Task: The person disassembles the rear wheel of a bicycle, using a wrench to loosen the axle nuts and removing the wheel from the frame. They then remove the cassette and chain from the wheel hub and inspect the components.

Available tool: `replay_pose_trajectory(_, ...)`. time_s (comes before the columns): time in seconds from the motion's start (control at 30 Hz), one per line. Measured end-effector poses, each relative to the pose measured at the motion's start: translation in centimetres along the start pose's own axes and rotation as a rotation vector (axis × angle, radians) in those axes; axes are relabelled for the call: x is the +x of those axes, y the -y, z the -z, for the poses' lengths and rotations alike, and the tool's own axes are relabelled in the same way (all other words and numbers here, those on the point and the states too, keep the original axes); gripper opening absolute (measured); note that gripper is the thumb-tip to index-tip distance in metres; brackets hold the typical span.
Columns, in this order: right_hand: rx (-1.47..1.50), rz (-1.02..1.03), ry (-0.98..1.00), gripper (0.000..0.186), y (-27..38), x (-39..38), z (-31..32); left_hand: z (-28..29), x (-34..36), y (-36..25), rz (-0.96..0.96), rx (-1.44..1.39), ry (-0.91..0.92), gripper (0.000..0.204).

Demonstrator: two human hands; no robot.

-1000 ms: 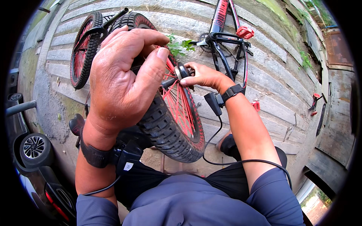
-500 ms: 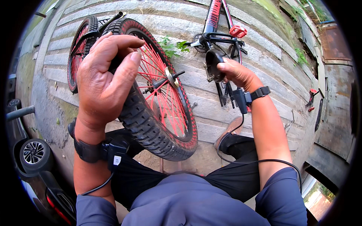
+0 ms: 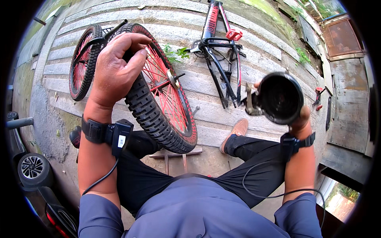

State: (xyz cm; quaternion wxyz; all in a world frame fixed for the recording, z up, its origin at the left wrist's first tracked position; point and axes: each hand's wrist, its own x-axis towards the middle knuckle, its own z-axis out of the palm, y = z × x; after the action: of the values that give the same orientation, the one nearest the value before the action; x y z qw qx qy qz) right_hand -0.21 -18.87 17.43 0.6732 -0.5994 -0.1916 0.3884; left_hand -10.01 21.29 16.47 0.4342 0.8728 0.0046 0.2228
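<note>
My left hand (image 3: 118, 69) is closed around the upper part of a bicycle wheel (image 3: 152, 115), thumb and fingers over its knobbly black tyre. The wheel leans upright in front of me, with red spokes and an axle that sticks out to the right. To the right, my right hand (image 3: 303, 119) holds up a round black brake drum housing (image 3: 280, 97) with a metal bracket on its left side. Its dark hollow side faces me. Most of the right fingers are hidden behind it. The housing is apart from the wheel.
A black and red bicycle frame (image 3: 212, 29) with a red pedal (image 3: 234, 34) lies on the slabs ahead. Another red-spoked wheel (image 3: 84, 63) is at the far left. A spanner (image 3: 196, 110) lies beyond the held wheel. Red-handled tools (image 3: 318, 96) rest at right. A car (image 3: 33, 174) stands at left.
My right hand has moved right and nearer, turning the brake drum housing so its hollow side faces me. The held wheel shifted slightly left, with my left hand still around its tyre.
</note>
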Motion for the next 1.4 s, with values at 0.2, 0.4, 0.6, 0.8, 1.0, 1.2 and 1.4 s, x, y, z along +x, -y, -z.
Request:
replay_pose_trajectory(0.2, 0.268, 0.014, -0.121, 0.124, -2.1, -5.7, -3.7, -0.6, 0.4, -0.8, -0.042, -0.021, 0.073, 0.017)
replay_pose_trajectory(0.4, 0.309, 0.039, -0.097, 0.12, -3.7, -4.6, -3.0, -1.0, 0.7, -1.2, -0.043, -0.046, 0.143, 0.025)
replay_pose_trajectory(0.6, 0.301, 0.071, -0.064, 0.119, -4.3, -2.2, -2.5, -1.5, 1.5, -0.9, -0.015, -0.059, 0.163, 0.028)
replay_pose_trajectory(0.8, 0.581, 0.072, -0.084, 0.119, -5.2, -1.7, -2.0, -1.8, 2.2, -0.4, 0.036, -0.096, 0.167, 0.03)
replay_pose_trajectory(1.0, 0.723, 0.076, -0.026, 0.116, -5.0, -0.9, -1.5, -2.5, 2.4, -0.6, -0.001, -0.115, 0.129, 0.027)
replay_pose_trajectory(1.2, 0.66, 0.055, -0.154, 0.115, -4.8, -0.7, -2.0, -2.5, 2.3, -0.2, -0.024, -0.084, 0.126, 0.026)
replay_pose_trajectory(1.4, 0.647, 0.054, -0.107, 0.114, -5.4, -0.8, -1.4, -2.4, 2.3, -0.3, -0.022, -0.112, 0.12, 0.025)
